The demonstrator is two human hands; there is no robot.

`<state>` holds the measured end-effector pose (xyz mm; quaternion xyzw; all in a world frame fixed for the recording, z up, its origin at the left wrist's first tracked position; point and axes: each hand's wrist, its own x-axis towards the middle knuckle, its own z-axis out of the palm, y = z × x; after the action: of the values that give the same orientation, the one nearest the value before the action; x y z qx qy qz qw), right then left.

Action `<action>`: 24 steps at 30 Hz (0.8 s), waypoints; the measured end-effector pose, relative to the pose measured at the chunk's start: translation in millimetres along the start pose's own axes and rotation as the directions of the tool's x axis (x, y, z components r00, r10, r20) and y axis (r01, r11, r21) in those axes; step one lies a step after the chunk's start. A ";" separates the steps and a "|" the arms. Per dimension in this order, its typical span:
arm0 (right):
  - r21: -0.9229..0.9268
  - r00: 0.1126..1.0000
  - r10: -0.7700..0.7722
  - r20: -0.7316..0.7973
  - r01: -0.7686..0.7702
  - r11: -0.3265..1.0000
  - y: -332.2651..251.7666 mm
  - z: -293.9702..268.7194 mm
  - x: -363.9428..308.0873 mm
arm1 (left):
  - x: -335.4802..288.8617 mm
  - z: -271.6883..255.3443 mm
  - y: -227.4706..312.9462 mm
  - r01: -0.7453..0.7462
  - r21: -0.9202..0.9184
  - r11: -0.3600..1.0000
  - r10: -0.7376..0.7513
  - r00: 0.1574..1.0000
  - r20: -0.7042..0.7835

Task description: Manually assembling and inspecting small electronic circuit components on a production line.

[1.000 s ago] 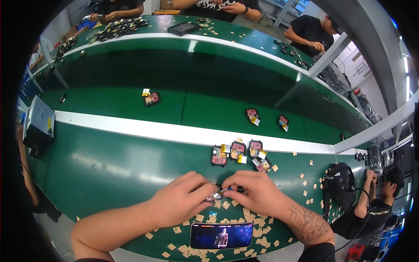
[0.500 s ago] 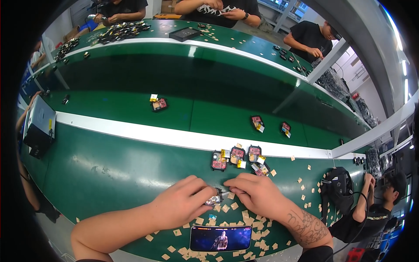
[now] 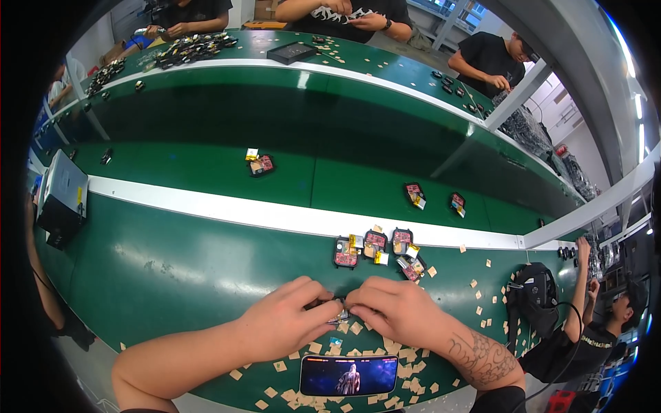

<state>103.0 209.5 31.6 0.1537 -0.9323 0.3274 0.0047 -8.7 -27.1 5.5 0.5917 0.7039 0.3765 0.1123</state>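
My left hand [image 3: 292, 313] is closed around a small black device housing [image 3: 340, 316] with a silvery inside, mostly covered by my fingers. Thumb and fingers of my right hand [image 3: 394, 308] are pinched together over its upper right edge; whatever they grip is hidden. Just beyond my hands lie several open black housings [image 3: 346, 253] with red circuit boards and silver-yellow battery cells [image 3: 381, 258]. Small tan square pieces [image 3: 407, 355] are scattered beside and below my right hand. In front of me rests a phone [image 3: 349, 376] on its side, its screen lit.
Behind a white rail [image 3: 275, 215] runs a green belt [image 3: 344, 179] carrying a few open housings [image 3: 261, 165]. A grey box [image 3: 63, 196] stands at left, a black bag [image 3: 536, 292] at right. Co-workers sit across the far bench and at right [image 3: 585, 337].
My right hand has moved left, onto the housing in my left hand. Housings on the belt have shifted right. The co-worker at right has raised an arm.
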 end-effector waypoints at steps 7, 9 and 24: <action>0.293 0.965 0.228 0.126 -0.256 0.921 -3.2 -9.2 -1.7 | -4.1 -0.8 -2.9 -0.071 0.166 0.984 0.068 0.997 0.021; 0.274 0.972 0.200 0.124 -0.227 0.934 -2.0 -11.3 0.8 | -5.0 -0.7 -3.4 -0.107 0.216 0.971 0.102 0.994 0.033; 0.192 0.978 0.187 -0.096 -0.166 0.967 -11.9 22.1 -10.0 | 0.7 0.6 0.7 -0.067 0.098 0.993 0.068 0.998 -0.005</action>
<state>117.9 190.0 20.4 0.0511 -0.9065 0.4188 0.0142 -8.1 -26.2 5.8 0.6184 0.7015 0.3476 0.0677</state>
